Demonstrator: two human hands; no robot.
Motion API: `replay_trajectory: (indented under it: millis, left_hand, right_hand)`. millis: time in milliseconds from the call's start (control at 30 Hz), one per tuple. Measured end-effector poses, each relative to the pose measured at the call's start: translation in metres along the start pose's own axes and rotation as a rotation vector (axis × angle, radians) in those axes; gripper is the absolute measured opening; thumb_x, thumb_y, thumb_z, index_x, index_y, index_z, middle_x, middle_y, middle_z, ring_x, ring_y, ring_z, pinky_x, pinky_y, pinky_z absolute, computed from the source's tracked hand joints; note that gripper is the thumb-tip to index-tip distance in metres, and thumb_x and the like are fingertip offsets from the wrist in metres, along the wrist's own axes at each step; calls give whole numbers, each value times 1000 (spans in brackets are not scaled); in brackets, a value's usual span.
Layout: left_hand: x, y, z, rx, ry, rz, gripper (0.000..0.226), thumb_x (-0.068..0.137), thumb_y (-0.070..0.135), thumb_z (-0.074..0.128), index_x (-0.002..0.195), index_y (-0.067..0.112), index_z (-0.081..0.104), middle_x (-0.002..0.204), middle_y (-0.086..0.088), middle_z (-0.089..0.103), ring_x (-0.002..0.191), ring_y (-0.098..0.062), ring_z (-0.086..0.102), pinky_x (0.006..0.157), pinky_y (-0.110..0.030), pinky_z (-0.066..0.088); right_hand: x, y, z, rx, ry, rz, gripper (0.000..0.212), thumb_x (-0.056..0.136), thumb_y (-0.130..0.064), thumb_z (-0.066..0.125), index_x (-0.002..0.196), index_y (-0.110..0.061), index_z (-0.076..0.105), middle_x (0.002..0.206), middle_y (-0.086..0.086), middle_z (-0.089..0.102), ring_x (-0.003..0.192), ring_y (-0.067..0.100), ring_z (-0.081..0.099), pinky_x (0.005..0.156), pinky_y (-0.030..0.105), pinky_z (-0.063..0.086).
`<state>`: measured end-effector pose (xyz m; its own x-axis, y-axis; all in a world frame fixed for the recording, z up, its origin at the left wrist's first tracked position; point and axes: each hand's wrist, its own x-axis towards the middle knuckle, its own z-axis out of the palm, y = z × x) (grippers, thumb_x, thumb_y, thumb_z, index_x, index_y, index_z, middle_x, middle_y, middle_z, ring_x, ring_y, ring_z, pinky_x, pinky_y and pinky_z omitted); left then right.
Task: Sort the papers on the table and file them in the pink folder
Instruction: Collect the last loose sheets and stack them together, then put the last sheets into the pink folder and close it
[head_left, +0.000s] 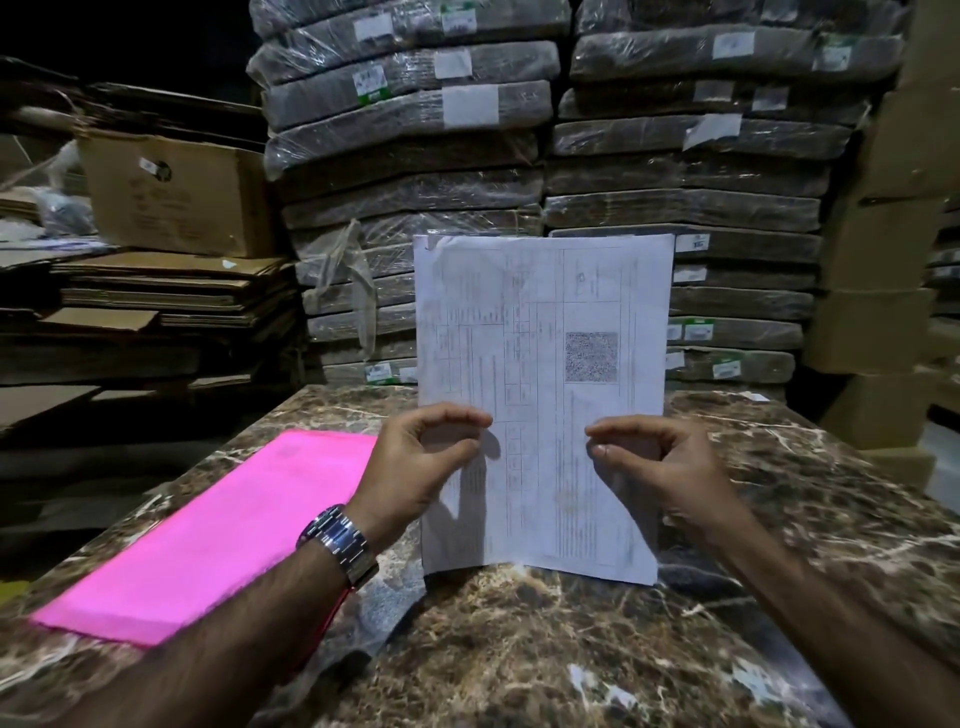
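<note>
A stack of white printed papers stands upright on its bottom edge on the marble table, in front of me. My left hand grips its left side, thumb and fingers curled round the edge. My right hand grips the right side the same way. The top sheet shows tables and a square code patch. The pink folder lies flat and closed on the table to the left of the papers, partly under my left forearm.
Tall stacks of plastic-wrapped bundles rise right behind the table's far edge. Flattened cardboard and a brown box sit at the left. More cardboard boxes stand at the right.
</note>
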<state>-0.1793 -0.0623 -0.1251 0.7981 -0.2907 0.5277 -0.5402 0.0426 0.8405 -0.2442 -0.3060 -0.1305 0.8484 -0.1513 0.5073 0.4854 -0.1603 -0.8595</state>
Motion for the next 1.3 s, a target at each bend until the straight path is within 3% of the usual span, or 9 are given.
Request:
replay_trajectory:
  millis: [133,200,300,367,500,600,1067,1200,1300]
  left_hand:
    - [10,-6,-3,76,3,-13,34,79,-7,67,97,21,73,102,3,74,101,-10,68,79,-23,53]
    - [18,-6,-6,171,-17,-36,37,79,-5,66,103,23,69,107,9,71,100,-6,65,78,-19,52]
    - [28,-17,-21,330,-9,-133,36,84,9,66,114,23,51,111,8,61,85,-14,62,62,-23,50]
    - [29,-29,-37,546,3,-189,32,90,20,62,115,20,43,110,-1,60,89,-22,63,72,-37,54]
    - [15,-42,-60,1105,-233,-179,35,89,32,61,118,14,54,115,-7,64,99,-23,61,85,-31,48]
    - [9,-49,-63,1331,-379,-229,56,84,46,64,127,15,50,119,-7,62,110,-24,56,91,-31,43]
    - [14,-41,-54,1446,-316,-424,39,92,23,49,130,15,49,121,-11,63,107,-27,61,84,-33,51]
    - [8,-37,-50,1458,-321,-381,37,89,4,44,124,14,49,106,-10,63,83,-23,57,62,-28,44]
    - [4,-34,-48,1603,-358,-380,26,91,8,50,115,8,59,106,-9,63,85,-22,58,69,-27,47]
  right_hand:
    - [12,10,4,0,19,70,18,77,3,75,84,-13,78,93,5,77,94,17,72,83,33,56]
    - [22,8,7,-35,5,110,19,78,3,74,89,-13,76,97,3,76,96,16,71,82,29,58]
    - [33,6,12,-122,-25,220,18,81,3,72,93,-10,73,98,-3,71,80,8,68,62,13,56]
    - [36,17,14,-188,-53,339,18,81,4,70,96,-6,73,93,-5,68,68,5,63,49,8,48]
    - [30,45,14,-186,-13,547,21,80,6,70,98,-5,73,101,12,72,66,15,66,49,16,51]
    - [28,49,11,-159,30,571,21,81,6,69,99,-4,73,92,7,71,67,18,67,47,18,53]
    - [21,50,6,-85,-37,596,19,80,2,72,94,-10,75,96,10,74,80,31,73,73,39,60]
    - [21,48,3,-59,-65,604,19,80,-1,73,95,-12,76,95,10,76,77,29,74,68,36,58]
    - [20,46,1,-50,-85,602,19,80,-1,73,95,-12,76,96,10,76,77,28,74,64,32,56]
